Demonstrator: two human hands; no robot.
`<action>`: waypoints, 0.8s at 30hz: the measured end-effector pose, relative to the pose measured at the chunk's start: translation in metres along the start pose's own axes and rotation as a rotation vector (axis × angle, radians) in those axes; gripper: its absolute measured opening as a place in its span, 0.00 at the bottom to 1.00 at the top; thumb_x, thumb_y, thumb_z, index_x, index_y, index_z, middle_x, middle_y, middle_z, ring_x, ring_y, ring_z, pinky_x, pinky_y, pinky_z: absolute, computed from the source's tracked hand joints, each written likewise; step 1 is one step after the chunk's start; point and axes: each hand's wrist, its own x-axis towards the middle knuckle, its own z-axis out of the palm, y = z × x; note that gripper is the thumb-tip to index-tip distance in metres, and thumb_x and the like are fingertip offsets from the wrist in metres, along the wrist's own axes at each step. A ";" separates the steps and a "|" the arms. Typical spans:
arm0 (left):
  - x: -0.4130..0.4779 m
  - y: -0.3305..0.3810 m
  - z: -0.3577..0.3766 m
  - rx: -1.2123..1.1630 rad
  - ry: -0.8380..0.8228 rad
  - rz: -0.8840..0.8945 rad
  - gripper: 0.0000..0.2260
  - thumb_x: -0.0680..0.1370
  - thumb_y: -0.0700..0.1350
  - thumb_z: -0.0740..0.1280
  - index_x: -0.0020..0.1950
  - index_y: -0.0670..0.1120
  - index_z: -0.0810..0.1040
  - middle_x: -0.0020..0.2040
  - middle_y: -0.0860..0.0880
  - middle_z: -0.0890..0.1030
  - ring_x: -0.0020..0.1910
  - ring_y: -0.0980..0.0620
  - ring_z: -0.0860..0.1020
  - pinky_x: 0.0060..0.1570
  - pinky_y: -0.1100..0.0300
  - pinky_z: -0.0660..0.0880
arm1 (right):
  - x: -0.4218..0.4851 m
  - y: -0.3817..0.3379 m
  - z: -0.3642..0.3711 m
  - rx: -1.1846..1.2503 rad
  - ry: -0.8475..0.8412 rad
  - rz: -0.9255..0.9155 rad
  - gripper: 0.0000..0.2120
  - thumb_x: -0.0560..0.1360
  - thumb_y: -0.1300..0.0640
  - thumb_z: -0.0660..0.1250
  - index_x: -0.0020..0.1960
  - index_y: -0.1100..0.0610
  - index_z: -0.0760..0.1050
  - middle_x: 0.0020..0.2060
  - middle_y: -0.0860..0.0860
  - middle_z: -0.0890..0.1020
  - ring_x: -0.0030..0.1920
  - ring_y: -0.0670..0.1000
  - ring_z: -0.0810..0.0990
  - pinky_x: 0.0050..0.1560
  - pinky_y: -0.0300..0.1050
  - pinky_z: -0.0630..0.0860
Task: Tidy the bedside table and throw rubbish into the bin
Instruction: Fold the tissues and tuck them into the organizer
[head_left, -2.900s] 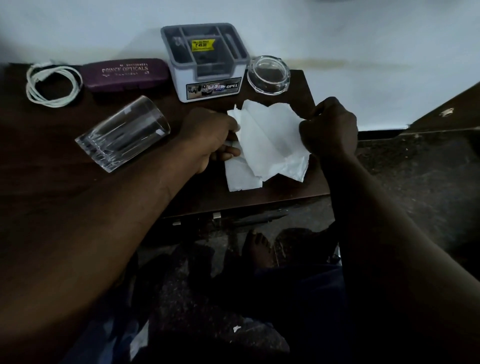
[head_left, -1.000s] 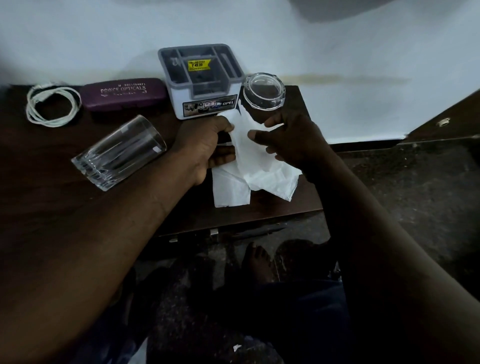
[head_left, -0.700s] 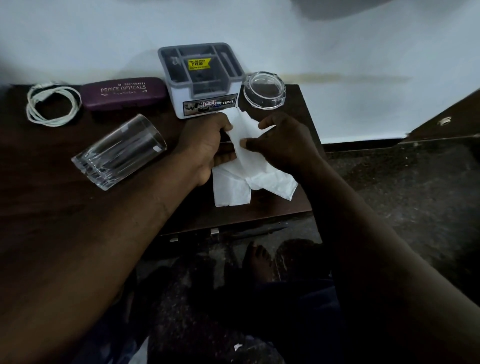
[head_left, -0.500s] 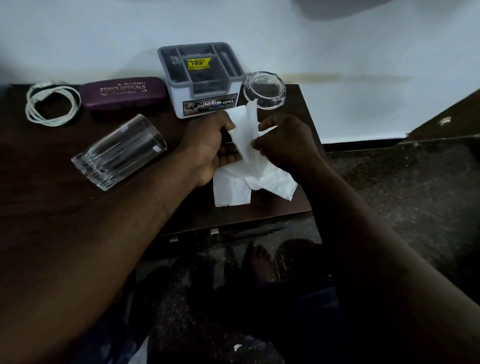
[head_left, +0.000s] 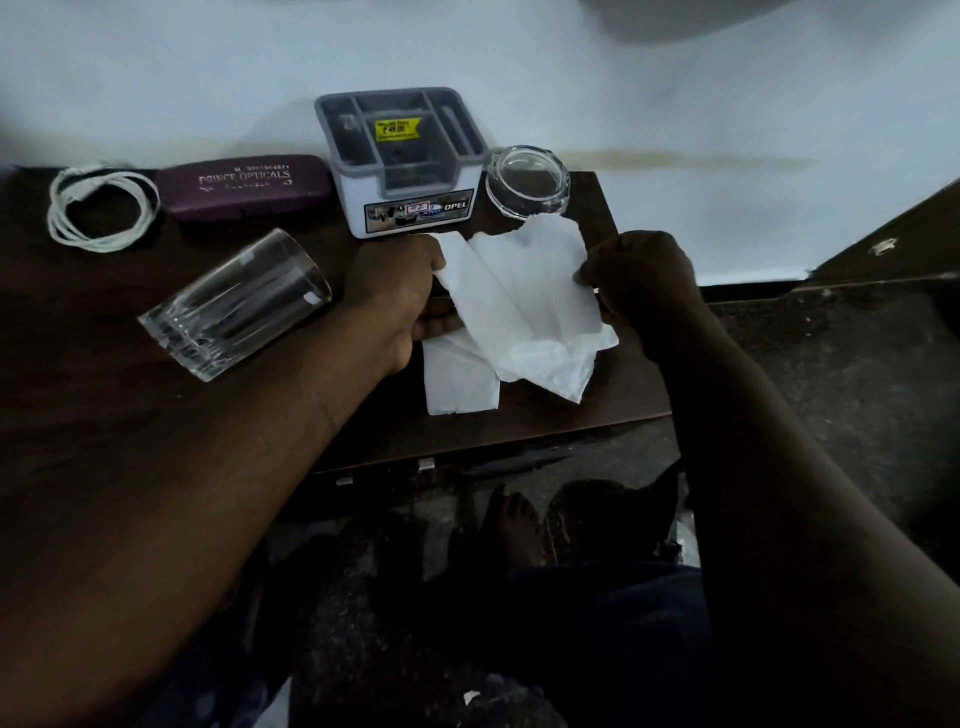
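On the head camera I see both hands over the right end of the dark wooden bedside table (head_left: 78, 338). The left hand (head_left: 395, 291) has its fingers curled round the left edge of a white tissue (head_left: 519, 306). The right hand (head_left: 644, 280) pinches the tissue's right edge between thumb and curled fingers. The tissue is stretched between them, its lower folds lying on the table near the front edge.

A clear drinking glass (head_left: 234, 306) lies on its side just left of my left wrist. Along the wall stand a coiled white cable (head_left: 101, 208), a purple glasses case (head_left: 244, 189), a grey-and-white organiser box (head_left: 402, 161) and a small round glass dish (head_left: 527, 182), the dish just behind the tissue's torn top edge.
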 end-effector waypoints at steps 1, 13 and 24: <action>0.000 0.000 0.000 0.020 -0.001 -0.002 0.09 0.77 0.38 0.63 0.54 0.45 0.80 0.50 0.42 0.84 0.41 0.46 0.83 0.32 0.58 0.81 | 0.002 0.002 0.000 -0.023 0.009 -0.005 0.04 0.68 0.59 0.74 0.34 0.53 0.82 0.34 0.55 0.85 0.39 0.59 0.86 0.47 0.56 0.85; -0.003 0.009 0.002 0.056 0.161 0.158 0.04 0.74 0.37 0.68 0.41 0.45 0.78 0.39 0.45 0.81 0.34 0.50 0.80 0.33 0.57 0.81 | -0.002 -0.015 -0.010 0.060 -0.169 0.061 0.04 0.76 0.60 0.70 0.42 0.56 0.78 0.36 0.52 0.80 0.34 0.51 0.79 0.31 0.36 0.76; -0.007 0.022 0.000 -0.099 0.297 0.391 0.12 0.70 0.36 0.69 0.29 0.47 0.72 0.26 0.52 0.70 0.29 0.52 0.69 0.29 0.59 0.65 | -0.016 -0.028 -0.014 0.716 -0.520 0.074 0.17 0.75 0.63 0.59 0.32 0.55 0.81 0.34 0.52 0.81 0.34 0.53 0.79 0.34 0.41 0.72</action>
